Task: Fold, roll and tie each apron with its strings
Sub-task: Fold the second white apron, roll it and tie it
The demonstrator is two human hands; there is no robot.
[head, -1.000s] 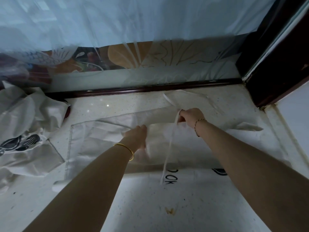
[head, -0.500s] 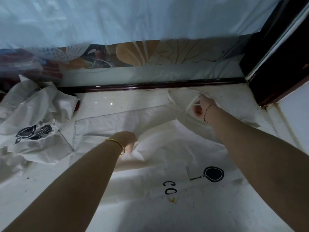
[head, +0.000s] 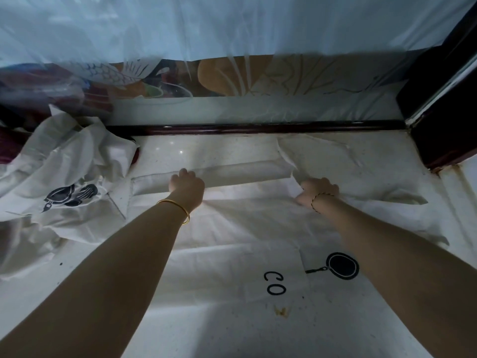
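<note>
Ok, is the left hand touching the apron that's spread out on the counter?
Touching. The head view shows the left hand on the folded far edge of the apron, fingers curled over it, no gap.

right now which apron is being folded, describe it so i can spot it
On the pale counter below the dark wooden rail, one apron lies spread flat, held by the left hand and right hand. Unlike the crumpled heap on the left, it shows a black frying pan print and the letters CO.
</note>
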